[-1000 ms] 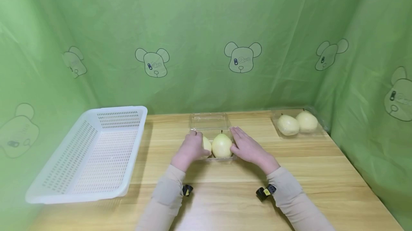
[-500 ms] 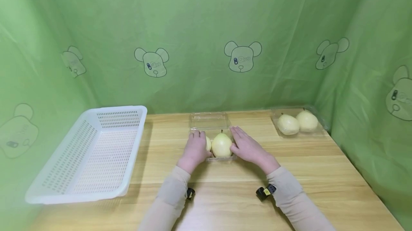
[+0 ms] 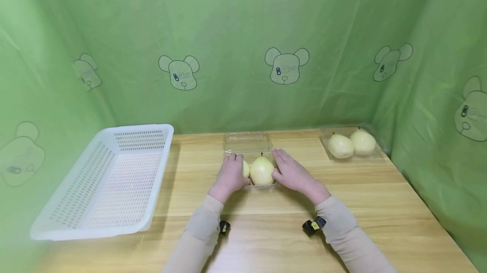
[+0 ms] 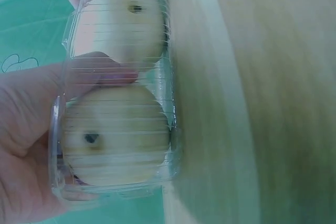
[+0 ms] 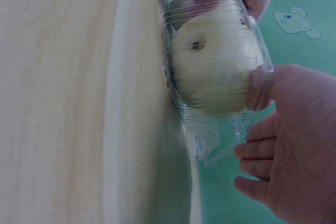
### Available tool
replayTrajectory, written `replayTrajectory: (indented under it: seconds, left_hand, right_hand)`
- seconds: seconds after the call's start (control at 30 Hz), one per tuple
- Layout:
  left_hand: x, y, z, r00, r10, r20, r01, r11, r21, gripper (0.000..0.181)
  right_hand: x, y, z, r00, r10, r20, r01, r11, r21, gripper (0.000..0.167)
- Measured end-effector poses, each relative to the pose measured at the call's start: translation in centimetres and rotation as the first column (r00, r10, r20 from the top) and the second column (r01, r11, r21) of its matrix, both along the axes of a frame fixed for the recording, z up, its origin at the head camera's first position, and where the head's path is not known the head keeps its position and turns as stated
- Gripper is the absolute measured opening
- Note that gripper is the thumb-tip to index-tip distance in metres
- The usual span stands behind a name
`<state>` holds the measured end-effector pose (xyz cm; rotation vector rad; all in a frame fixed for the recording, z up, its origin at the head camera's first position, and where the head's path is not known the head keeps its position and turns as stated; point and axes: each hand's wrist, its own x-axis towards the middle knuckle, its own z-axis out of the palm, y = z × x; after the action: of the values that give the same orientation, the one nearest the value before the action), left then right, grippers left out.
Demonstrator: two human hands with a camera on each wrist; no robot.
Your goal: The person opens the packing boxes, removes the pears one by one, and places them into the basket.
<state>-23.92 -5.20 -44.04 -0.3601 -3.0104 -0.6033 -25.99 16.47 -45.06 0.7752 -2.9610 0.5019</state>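
Note:
A clear plastic clamshell box [image 4: 173, 108] sits in the middle of the table, holding two pale yellow pears. Its lid [image 3: 247, 142] lies folded back behind it. My left hand [image 3: 229, 176] grips the left pear [image 4: 118, 135], its thumb in the gap between the two fruits; in the head view the hand covers most of that pear. The right pear [image 3: 262, 171] stands stem up. At the box's right side my right hand [image 3: 294, 174] has straight fingers spread along the wall [image 5: 262, 61], and its thumb is over the rim at the right pear.
A white perforated plastic basket [image 3: 161, 180] stands on the left of the wooden table [image 3: 281, 239]. At the back right, another clear box holds two wrapped pears [image 3: 340, 146]. Green curtains [image 3: 232, 95] enclose the back and both sides.
Over the last second my left hand has shifted slightly right and turned on the left pear, covering more of it. My right hand, the box and the right pear have stayed put.

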Motion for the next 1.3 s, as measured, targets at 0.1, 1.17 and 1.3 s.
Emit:
replayTrajectory:
  seconds: [0.1,1.17,1.3]
  left_hand:
    - [-0.1,-0.2,0.1,1.0,-0.007,0.023,0.006,0.998,0.057,0.084]
    - [-0.7,-1.7,1.4,0.995,-0.055,0.085,0.023,0.939,0.344,0.079]
    - [-0.6,-1.8,1.5,0.995,-0.058,0.084,0.024,0.933,0.359,0.078]
  right_hand:
    - [0.0,0.0,-0.1,1.0,0.001,-0.006,-0.001,1.0,0.0,0.071]
    - [0.0,-0.1,0.2,1.0,-0.006,-0.004,0.006,1.0,0.017,0.07]
    - [0.1,-0.1,0.1,1.0,-0.006,-0.012,0.006,1.0,0.017,0.07]
